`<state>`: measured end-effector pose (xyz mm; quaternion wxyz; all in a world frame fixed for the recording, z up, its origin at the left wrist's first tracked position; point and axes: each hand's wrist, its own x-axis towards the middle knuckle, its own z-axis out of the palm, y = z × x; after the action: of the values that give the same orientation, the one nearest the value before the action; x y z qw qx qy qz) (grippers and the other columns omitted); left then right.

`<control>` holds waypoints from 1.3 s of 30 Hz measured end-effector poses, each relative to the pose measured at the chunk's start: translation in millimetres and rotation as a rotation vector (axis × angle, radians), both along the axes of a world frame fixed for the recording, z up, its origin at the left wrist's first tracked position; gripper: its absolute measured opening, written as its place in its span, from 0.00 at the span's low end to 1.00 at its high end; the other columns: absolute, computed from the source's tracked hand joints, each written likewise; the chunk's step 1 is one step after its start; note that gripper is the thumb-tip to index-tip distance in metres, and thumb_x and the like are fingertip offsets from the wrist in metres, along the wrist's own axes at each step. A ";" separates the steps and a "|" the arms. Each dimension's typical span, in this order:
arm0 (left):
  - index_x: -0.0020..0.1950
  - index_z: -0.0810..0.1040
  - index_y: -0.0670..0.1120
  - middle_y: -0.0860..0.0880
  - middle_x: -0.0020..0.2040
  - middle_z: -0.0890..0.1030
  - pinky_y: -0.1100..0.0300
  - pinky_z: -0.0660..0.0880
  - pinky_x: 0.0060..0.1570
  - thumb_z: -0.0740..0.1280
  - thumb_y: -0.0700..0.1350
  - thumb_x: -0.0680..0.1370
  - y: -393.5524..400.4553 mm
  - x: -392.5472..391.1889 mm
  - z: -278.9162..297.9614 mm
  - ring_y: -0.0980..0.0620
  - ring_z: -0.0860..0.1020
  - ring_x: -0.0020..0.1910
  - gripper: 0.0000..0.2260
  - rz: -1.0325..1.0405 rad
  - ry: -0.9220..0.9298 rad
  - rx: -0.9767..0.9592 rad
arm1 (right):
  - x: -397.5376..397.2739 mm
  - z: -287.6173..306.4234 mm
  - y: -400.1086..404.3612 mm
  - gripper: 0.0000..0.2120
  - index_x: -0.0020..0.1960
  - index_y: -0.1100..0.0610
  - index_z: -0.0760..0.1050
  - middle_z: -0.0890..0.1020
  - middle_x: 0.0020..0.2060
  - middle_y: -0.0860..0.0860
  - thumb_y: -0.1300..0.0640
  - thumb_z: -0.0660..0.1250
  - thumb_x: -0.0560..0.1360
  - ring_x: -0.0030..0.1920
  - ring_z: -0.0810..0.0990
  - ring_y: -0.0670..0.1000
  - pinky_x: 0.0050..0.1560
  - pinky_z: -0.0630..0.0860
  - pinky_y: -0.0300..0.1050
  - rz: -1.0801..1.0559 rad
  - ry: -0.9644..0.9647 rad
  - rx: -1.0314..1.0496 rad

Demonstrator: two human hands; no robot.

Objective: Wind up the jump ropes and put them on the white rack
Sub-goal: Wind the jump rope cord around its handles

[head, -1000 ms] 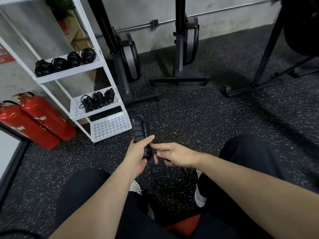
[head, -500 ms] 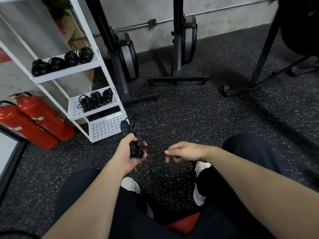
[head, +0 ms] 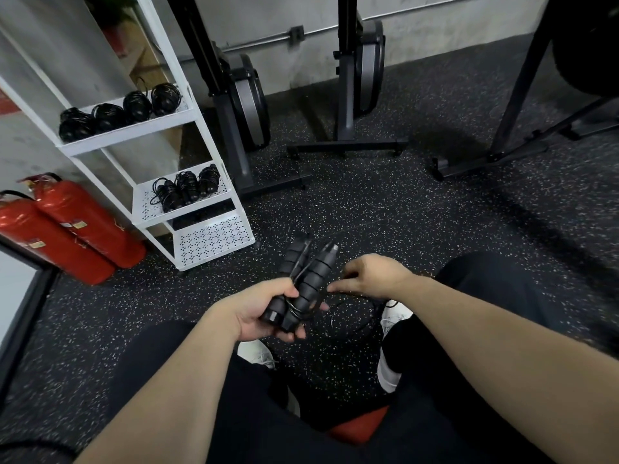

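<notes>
White rack [head: 187,115] is seen left, wound ropes already shelved. Since half a second ago the two jump rope handles [head: 303,283] have been tilted rightward and a first cord turn is laid round them: winding is judged begun. Handles are clamped in left hand [head: 264,313]. Cord [head: 355,321] is pinched by right hand [head: 371,276], fingers curled together.

Jump rope handles [head: 303,284]: two black ribbed grips side by side, tilted, tips pointing away, over speckled floor. Thin black cord [head: 360,316] trails right in loose loop. White rack [head: 187,118]: left, perforated shelves; wound ropes [head: 120,110] on upper shelf, three more [head: 186,190] on middle.
</notes>
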<state>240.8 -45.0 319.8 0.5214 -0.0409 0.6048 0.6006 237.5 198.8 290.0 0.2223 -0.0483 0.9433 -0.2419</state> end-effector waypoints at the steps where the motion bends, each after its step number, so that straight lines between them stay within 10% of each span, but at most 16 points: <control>1: 0.70 0.71 0.40 0.40 0.65 0.82 0.60 0.75 0.30 0.62 0.44 0.71 1.1 -0.4 -2.3 0.44 0.81 0.33 0.27 -0.076 0.036 -0.017 | -1.8 -2.6 0.2 0.21 0.41 0.50 0.75 0.78 0.33 0.44 0.32 0.69 0.72 0.34 0.76 0.46 0.36 0.72 0.43 -0.043 -0.003 -0.019; 7: 0.64 0.71 0.43 0.47 0.54 0.85 0.57 0.76 0.31 0.64 0.40 0.71 18.3 5.5 -7.2 0.47 0.81 0.34 0.21 -0.428 0.256 -0.247 | -14.2 -18.4 3.0 0.12 0.37 0.51 0.80 0.85 0.37 0.49 0.62 0.70 0.77 0.40 0.82 0.51 0.48 0.80 0.47 -0.144 -0.123 -0.169; 15: 0.61 0.58 0.51 0.41 0.54 0.76 0.53 0.80 0.31 0.70 0.36 0.75 42.0 6.9 -9.4 0.46 0.82 0.31 0.25 -0.586 0.390 -0.514 | -6.4 -3.6 -5.7 0.18 0.36 0.53 0.76 0.72 0.21 0.42 0.43 0.80 0.67 0.23 0.67 0.41 0.27 0.66 0.36 -0.180 -0.050 -0.345; 22: 0.78 0.48 0.45 0.38 0.46 0.80 0.53 0.80 0.28 0.70 0.39 0.77 40.0 3.8 -29.5 0.46 0.83 0.28 0.37 -0.428 0.332 -0.665 | 10.9 13.8 -32.4 0.18 0.38 0.50 0.74 0.76 0.31 0.44 0.36 0.72 0.73 0.31 0.72 0.43 0.33 0.69 0.43 0.010 0.140 -0.145; 28: 0.61 0.74 0.42 0.42 0.41 0.80 0.52 0.80 0.32 0.69 0.41 0.78 31.0 0.6 -40.3 0.45 0.82 0.31 0.12 -0.055 0.303 -0.540 | 21.3 20.9 -52.2 0.15 0.43 0.49 0.77 0.77 0.31 0.44 0.39 0.64 0.80 0.30 0.72 0.44 0.34 0.68 0.44 0.087 0.177 -0.167; 39: 0.58 0.76 0.49 0.42 0.46 0.83 0.57 0.79 0.31 0.69 0.42 0.82 24.8 -10.6 -51.0 0.47 0.81 0.34 0.06 0.537 0.306 -0.369 | 18.8 18.8 -52.7 0.14 0.59 0.56 0.77 0.73 0.32 0.44 0.50 0.57 0.86 0.28 0.69 0.43 0.26 0.63 0.35 -0.055 -0.001 -0.368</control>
<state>230.2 -20.2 268.8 0.2324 -0.2014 0.7418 0.5959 256.3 146.1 308.8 0.2036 -0.0622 0.8839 -0.4163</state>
